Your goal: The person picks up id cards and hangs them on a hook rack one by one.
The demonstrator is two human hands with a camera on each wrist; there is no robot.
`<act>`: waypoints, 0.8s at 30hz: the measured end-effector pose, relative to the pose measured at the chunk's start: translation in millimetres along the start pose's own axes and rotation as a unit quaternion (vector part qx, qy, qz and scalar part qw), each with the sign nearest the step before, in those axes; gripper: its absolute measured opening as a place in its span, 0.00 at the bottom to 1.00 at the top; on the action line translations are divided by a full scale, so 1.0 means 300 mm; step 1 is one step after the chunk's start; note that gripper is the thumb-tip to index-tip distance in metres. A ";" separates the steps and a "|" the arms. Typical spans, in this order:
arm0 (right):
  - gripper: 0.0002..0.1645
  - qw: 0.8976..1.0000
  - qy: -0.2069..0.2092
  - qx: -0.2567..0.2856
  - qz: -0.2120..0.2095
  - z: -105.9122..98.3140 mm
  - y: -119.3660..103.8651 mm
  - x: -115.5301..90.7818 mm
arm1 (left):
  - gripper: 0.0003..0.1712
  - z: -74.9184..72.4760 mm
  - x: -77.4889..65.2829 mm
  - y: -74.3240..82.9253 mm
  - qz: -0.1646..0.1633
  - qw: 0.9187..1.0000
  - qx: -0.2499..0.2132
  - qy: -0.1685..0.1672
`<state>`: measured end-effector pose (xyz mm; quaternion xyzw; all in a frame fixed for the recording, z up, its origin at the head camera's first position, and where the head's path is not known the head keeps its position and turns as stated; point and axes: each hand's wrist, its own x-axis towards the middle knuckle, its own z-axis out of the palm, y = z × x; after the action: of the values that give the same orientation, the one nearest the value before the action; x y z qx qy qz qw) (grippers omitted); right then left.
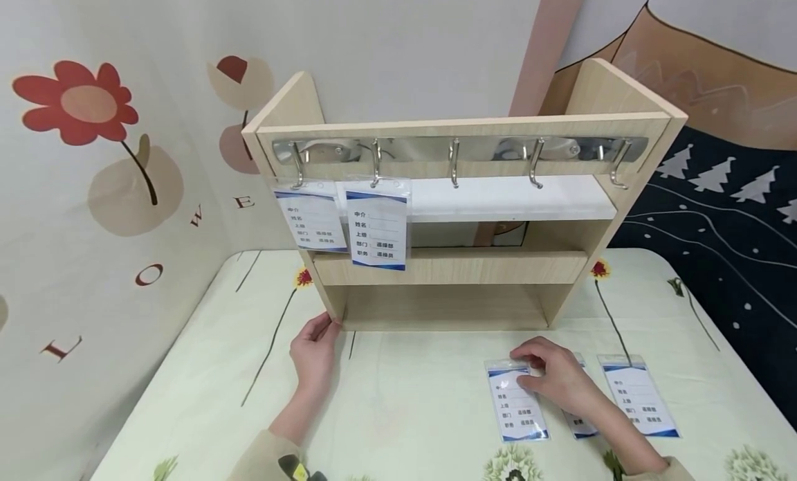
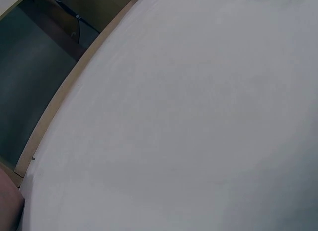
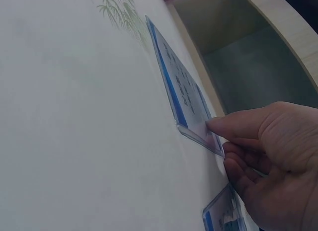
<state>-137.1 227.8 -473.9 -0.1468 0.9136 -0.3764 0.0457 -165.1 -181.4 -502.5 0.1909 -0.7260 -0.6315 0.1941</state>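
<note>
At the front left foot of a wooden shelf with hooks (image 1: pixel 450 268), my left hand (image 1: pixel 315 353) grips the side panel's lower corner. In the left wrist view only a sliver of this hand (image 2: pixel 9 203) shows. My right hand (image 1: pixel 560 377) pinches a clear-sleeved name badge (image 1: pixel 518 412) by its top right edge. The right wrist view has the thumb on the badge's face (image 3: pixel 181 87), which slants up from the cloth. Beneath my right hand lies a second badge (image 1: pixel 582 425), partly hidden, and a third badge (image 1: pixel 641 401) lies right of it.
Several metal hooks (image 1: pixel 454 164) line the shelf's top rail. One badge (image 1: pixel 314 221) hangs at the leftmost hook, another badge (image 1: pixel 377 225) on the hook beside it. A flower-printed cloth (image 1: pixel 411 398) covers the table, and a printed curtain (image 1: pixel 405 45) stands behind.
</note>
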 end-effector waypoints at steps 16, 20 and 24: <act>0.24 0.998 -0.021 -0.057 -0.004 -0.012 -0.036 0.022 | 0.16 0.002 0.003 0.012 0.006 1.000 0.000 -0.004; 0.24 0.999 -0.026 -0.041 0.002 -0.014 -0.031 0.028 | 0.16 0.002 0.005 0.011 -0.001 1.000 0.002 -0.003; 0.24 0.999 -0.030 -0.027 0.007 -0.015 -0.020 0.031 | 0.16 0.003 0.002 0.006 -0.005 1.000 -0.002 -0.002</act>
<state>-145.3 223.9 -466.2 -0.1530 0.9226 -0.3467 0.0720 -166.1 -180.7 -500.8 0.1926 -0.7243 -0.6341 0.1901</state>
